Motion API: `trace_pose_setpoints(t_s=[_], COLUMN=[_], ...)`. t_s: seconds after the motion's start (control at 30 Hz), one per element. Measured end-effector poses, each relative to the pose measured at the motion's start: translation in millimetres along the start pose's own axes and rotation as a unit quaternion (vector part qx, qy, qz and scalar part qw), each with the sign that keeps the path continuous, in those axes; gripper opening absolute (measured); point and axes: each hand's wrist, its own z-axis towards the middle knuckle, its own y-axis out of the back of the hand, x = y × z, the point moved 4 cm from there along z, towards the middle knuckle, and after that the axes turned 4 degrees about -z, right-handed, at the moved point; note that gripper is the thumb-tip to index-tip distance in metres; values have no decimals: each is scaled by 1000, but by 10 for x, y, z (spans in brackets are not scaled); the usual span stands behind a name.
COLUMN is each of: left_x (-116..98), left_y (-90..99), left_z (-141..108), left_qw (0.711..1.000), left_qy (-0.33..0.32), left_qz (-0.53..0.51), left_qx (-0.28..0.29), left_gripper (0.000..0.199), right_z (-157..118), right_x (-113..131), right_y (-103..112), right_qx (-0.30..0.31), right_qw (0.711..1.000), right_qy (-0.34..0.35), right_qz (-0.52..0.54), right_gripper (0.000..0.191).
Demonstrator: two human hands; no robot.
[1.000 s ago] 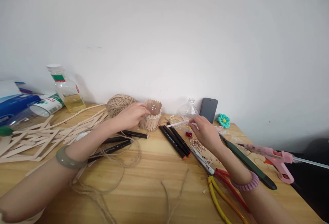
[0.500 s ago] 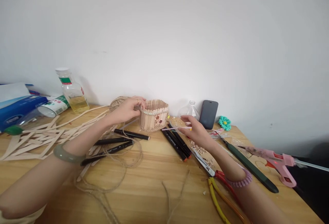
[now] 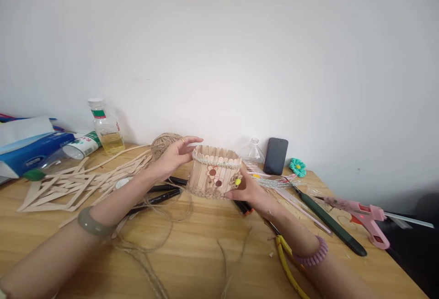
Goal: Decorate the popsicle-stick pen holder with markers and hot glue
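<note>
A small basket of upright wooden craft sticks is in the middle of the view. Braided trim runs round its upper part, twine round its base, and flower decorations with brown and yellow centres are on its side. My right hand grips its lower right side, thumb at the front near the base; its other fingers are partly hidden. By the left rim is my left hand, fingers stretched out and apart; whether a fingertip touches the basket I cannot tell. Behind that hand sits a ball of twine.
Loose craft sticks and black markers lie on the left, with loose twine in front. Scissors, a dark green tool and a pink glue gun lie on the right. A phone leans on the wall.
My right hand has put down a thin pale stick and taken hold of the basket. The basket has come nearer and turned, showing its yellow-centred flower. My left hand has let go of the rim.
</note>
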Motion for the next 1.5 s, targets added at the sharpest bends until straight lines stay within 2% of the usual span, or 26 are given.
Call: trace_pose_setpoints(t_s=[0.1,0.23,0.3,0.37,0.47,0.53,0.63,0.73,0.93,1.0,1.03,1.07,1.13,1.2,1.23,1.3,1.5], left_x=[95,171,170,152,114,85,35,-10,-56,-62,-62,-59,-53,-61,-66,-64,82], left_y=[-75,-282,-376,-438,-498,-529,-571,-628,-711,-694,-684,-675,-668,-675,-685,-716,-796], left_z=[-139,-395,-502,-569,-628,-663,-728,-808,-977,-1041,-1078,-1121,-1215,-1314,-1363,-1454,-1635], left_qw=[997,984,981,984,986,986,987,983,975,975,974,973,973,975,976,978,974], left_qy=[60,112,119,120,126,126,124,137,146,131,128,130,136,126,118,104,84], left_qz=[-49,-109,-119,-109,-106,-108,-103,-120,-165,-169,-169,-169,-159,-146,-139,-134,-148], left_qx=[-4,83,96,74,34,26,18,1,-40,-65,-77,-86,-101,-112,-117,-124,-149], left_gripper=[36,56,66,73,70,67,65,69,72,73,75,77,83,86,87,87,92], right_z=[-106,-227,-283,-336,-407,-447,-505,-555,-635,-714,-779,-861,-1044,-1185,-1230,-1281,-1308], right_x=[-8,-64,-97,-115,-101,-56,43,115,106,110,137,181,292,372,395,412,361], right_y=[-7,-18,-46,-85,-145,-185,-245,-267,-272,-262,-257,-266,-358,-521,-603,-731,-856], right_qx=[-20,-50,-64,-66,-56,-41,-23,-41,-80,-143,-197,-253,-331,-334,-317,-285,-253], right_qw=[999,996,995,995,997,998,999,997,994,981,963,933,852,790,777,780,836], right_qy=[-3,-15,-28,-42,-50,-36,2,19,37,65,97,138,233,302,320,326,278], right_qz=[44,67,65,54,27,7,-26,-60,-70,-115,-158,-214,-332,-416,-439,-452,-400], right_gripper=[52,41,35,34,46,54,55,53,71,73,70,62,36,17,15,14,8])
